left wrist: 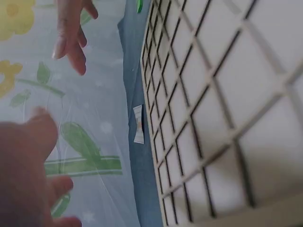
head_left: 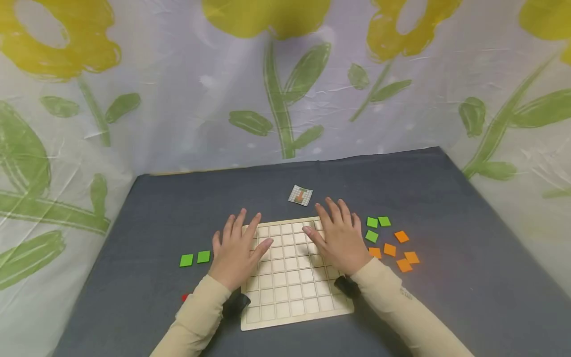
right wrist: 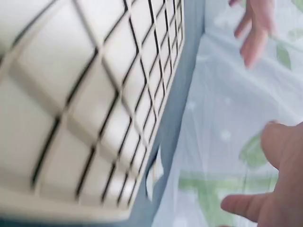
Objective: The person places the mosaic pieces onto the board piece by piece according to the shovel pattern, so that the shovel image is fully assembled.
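Note:
A pale wooden grid board [head_left: 285,282] lies on the dark table in the head view, its square cells bare. Over its left edge hovers my left hand [head_left: 235,252], fingers spread and holding nothing. My right hand [head_left: 341,240] is above the upper right part of the board, fingers also apart, with a shadow cast on the cells below. Both wrist views show the board [left wrist: 208,109] beneath the hands, with a gap between. Beyond the board's far edge sits a small card [head_left: 301,195] printed with a grid and an orange and green figure.
Green square tiles [head_left: 372,236] and several orange square tiles [head_left: 389,249] lie right of the board. Two more green tiles [head_left: 203,256] are on the left, and a red piece [head_left: 185,297] is partly hidden by the left sleeve. A flower-printed curtain [head_left: 187,134] surrounds the table.

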Tool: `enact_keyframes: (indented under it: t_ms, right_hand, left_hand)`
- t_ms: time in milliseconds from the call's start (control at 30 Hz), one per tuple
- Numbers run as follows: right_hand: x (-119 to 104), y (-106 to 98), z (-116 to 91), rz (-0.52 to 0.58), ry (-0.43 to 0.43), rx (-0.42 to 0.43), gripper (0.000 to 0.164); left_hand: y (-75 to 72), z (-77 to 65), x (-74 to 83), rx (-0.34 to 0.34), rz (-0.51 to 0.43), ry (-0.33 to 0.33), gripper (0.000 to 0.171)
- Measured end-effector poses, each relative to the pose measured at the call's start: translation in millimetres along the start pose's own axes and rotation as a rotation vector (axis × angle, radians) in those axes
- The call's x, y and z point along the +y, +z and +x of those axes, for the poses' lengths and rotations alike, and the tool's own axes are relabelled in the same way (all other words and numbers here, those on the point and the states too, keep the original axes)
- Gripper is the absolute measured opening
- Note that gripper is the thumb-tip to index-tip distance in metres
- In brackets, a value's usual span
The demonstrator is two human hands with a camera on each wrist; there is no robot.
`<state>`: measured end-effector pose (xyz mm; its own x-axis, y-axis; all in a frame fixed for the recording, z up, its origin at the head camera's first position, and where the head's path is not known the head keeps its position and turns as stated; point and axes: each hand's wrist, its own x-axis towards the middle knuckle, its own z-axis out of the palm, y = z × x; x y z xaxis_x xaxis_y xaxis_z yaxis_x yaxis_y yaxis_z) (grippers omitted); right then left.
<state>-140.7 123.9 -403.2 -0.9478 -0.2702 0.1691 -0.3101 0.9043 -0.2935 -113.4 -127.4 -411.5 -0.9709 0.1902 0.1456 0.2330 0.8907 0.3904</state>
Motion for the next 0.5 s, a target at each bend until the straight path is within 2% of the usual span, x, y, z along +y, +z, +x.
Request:
enact_keyframes:
  t_ms: [100,200,267,367,500]
  right_hand:
    - [19.8,-9.8,1.1,-0.026,-0.04,0.008,0.058]
    - [49.4,-23.0,2.5,-0.058,-0.082,-0.016,0.045]
    - [71.6,-31.5,3.5,-0.073,-0.082,-0.045,0.038]
    - [104.9,-42.4,4.9,-0.098,-0.056,-0.1,0.036]
    - [137.5,-52.8,8.3,-0.106,-0.006,-0.218,0.039]
  left_hand:
    - [-0.6,-14.4,-6.8,-0.012,0.009,0.11,0.068]
    - [-1.2,-31.7,-15.3,-0.029,0.027,0.231,0.07]
    - [-2.0,-43.3,-20.3,-0.052,0.045,0.282,0.074]
    - [-2.8,-57.0,-26.6,-0.095,0.05,0.311,0.08]
    - [-4.1,-67.5,-30.4,-0.163,0.03,0.286,0.082]
